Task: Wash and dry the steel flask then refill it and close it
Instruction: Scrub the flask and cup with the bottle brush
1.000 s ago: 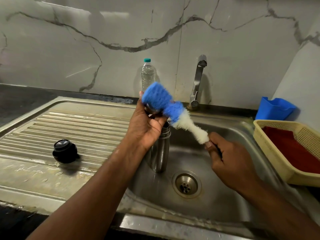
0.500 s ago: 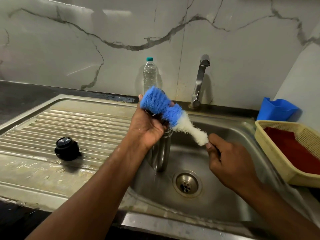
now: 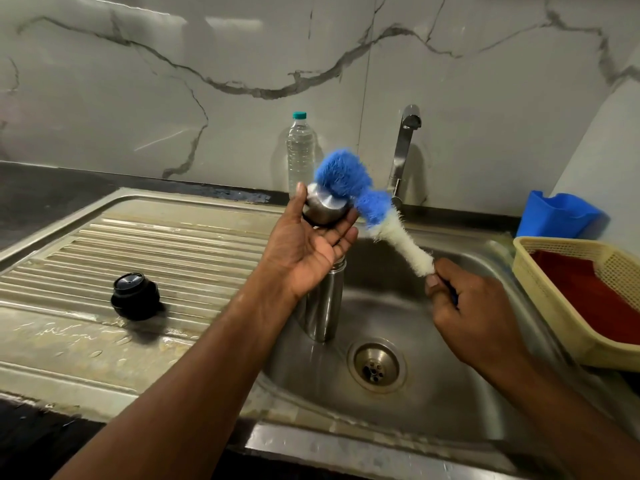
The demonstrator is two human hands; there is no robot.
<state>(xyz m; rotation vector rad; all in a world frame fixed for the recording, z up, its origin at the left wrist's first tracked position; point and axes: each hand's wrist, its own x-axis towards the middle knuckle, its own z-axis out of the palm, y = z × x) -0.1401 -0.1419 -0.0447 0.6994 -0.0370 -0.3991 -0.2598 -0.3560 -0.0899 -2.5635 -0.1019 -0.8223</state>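
Head view
Stage: washing, by the look of it. The steel cup-lid (image 3: 325, 208) is under the brush, while the steel flask (image 3: 323, 301) stands upright in the sink (image 3: 450, 403), just below the left hand (image 3: 311, 251).
Left grip: fingers curled round the cup-lid, which sits on the fingertips with the thumb on its far side.
Right grip: the right hand (image 3: 474, 317) is clamped on the handle of the bottle brush (image 3: 374, 209); the blue head presses against the cup-lid, up and to the left of that hand.
Done so far: the flask is open and its black stopper (image 3: 135, 295) lies on the wet draining board, well to the left of the left hand.
Left to do: judging from the scene, rinsing, drying, refilling and closing are all ahead. A full water bottle (image 3: 300, 154) stands beyond the left hand, near the tap (image 3: 403, 154) — a likely source for the refill.
Hidden: the flask's mouth and upper body sit behind the left wrist, and the brush handle is buried in the right fist.
Hard to tell: no water visibly runs from the tap. Whether soap is on the brush cannot be made out, and the flask's inside is unseen.
Cut off: the yellow basket (image 3: 554, 306), right of the right hand, runs off the frame edge.
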